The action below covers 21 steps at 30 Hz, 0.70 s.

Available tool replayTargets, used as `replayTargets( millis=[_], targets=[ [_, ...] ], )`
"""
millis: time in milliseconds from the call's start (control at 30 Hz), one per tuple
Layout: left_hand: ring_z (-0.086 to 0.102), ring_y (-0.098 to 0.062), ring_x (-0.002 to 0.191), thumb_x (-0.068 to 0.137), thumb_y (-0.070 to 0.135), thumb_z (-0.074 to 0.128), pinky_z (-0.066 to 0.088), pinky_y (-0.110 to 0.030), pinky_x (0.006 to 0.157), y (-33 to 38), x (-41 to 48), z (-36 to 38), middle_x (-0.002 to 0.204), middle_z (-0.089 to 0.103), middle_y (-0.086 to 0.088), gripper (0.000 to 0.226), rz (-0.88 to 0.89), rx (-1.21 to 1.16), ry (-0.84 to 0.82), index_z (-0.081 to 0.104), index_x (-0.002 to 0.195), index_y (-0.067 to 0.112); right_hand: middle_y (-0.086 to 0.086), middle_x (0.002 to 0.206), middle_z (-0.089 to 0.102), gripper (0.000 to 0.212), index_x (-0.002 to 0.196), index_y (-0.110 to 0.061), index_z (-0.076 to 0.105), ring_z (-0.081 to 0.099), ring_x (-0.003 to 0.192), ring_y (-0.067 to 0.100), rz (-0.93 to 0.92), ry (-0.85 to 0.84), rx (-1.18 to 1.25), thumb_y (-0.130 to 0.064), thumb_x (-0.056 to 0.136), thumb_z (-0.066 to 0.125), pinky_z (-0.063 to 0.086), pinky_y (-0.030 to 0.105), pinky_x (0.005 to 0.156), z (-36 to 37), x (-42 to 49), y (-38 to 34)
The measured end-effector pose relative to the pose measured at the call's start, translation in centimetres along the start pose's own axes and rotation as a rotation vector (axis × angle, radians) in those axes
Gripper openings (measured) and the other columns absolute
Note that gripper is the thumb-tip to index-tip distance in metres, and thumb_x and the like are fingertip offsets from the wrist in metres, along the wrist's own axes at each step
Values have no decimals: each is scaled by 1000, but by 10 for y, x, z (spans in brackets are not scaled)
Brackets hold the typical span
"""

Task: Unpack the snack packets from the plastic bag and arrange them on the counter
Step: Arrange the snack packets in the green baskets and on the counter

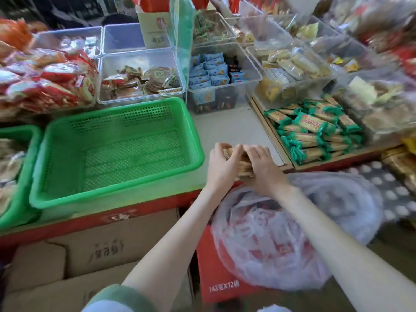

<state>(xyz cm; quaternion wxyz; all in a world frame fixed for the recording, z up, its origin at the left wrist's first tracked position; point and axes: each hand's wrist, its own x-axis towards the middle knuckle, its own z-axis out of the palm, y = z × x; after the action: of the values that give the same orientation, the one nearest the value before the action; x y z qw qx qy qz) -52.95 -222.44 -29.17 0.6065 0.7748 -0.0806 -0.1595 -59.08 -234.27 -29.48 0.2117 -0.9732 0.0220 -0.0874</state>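
Crowded shop counter point(234, 127), snack bins all round, bare grey patch right of the green basket point(117, 154). Likely best set-down is flat on that patch, even pressure from both sides, releasing together so nothing topples. Plastic bag point(292, 221) is below the counter edge, more packets inside. Snack packets point(244, 168) are stacked at the near edge, gripped between left hand point(221, 164) and right hand point(264, 170), fingers curled over.

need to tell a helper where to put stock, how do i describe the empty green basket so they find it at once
Start at the red-edged counter crowded with clear snack bins. At its front edge, left of the person's left hand, sits the green basket. Unlike the other green basket further left, which holds packets, this one is empty.
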Motion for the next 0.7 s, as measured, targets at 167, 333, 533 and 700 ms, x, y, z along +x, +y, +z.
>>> replayTargets(
  millis=[167, 333, 533, 700],
  targets=[
    [60, -21, 95, 77, 55, 60, 47, -33, 84, -8, -67, -85, 101, 63, -7, 48, 18, 121, 30, 55, 101, 14, 14, 125, 50, 71, 138, -3, 41, 33, 106, 20, -42, -2, 43, -17, 77, 74, 30, 28, 92, 18, -43, -97],
    [61, -19, 92, 93, 52, 52, 47, -33, 82, -10, -110, -192, 98, 67, -3, 38, 72, 229, 163, 59, 102, 16, 10, 128, 50, 75, 140, -7, 39, 40, 115, 28, -124, -65, 89, -31, 79, 75, 35, 37, 100, 38, -37, -193],
    [53, -17, 78, 104, 44, 27, 39, -29, 69, -19, -133, -333, 81, 60, -1, 46, 144, 365, 272, 57, 94, 10, 3, 121, 48, 70, 136, -13, 40, 37, 112, 17, -163, -138, 251, -33, 78, 75, 33, 27, 96, 83, 5, -302],
    [55, -26, 103, 101, 33, 44, 42, -33, 81, -73, -108, -496, 109, 63, -9, 37, 120, 622, 492, 54, 124, 6, -5, 115, 40, 68, 135, -13, 40, 40, 104, 7, -184, -191, 380, -30, 80, 75, 32, 20, 90, 139, 64, -398]
  ],
)
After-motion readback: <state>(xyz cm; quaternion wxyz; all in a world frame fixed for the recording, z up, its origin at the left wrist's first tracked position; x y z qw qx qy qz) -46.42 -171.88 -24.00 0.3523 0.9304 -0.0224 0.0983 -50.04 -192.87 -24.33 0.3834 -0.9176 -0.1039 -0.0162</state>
